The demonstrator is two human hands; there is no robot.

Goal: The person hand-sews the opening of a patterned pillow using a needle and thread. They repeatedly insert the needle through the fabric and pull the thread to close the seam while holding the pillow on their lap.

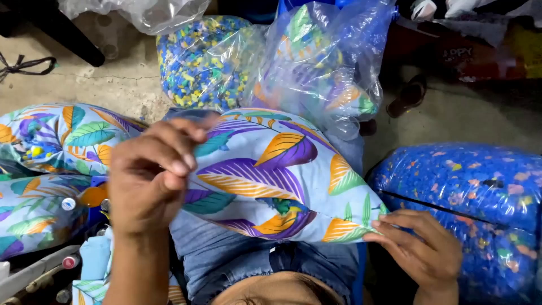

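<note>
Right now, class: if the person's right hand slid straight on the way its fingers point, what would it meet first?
The right hand points left along the leaf-print cushion on the lap, so it would likely just press further into that cushion's corner; depth is hard to judge.

The blue plastic sack of foam chips (pixel 474 197) ran off the right edge; the raised left hand (pixel 148 175) hid part of the leaf-printed stuffed cushion (pixel 271 175).

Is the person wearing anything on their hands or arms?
No. The left hand and right hand are bare: no gloves, rings, watch or bracelets show. Both forearms are uncovered as far as the picture reaches, with no sleeves in view.
</note>
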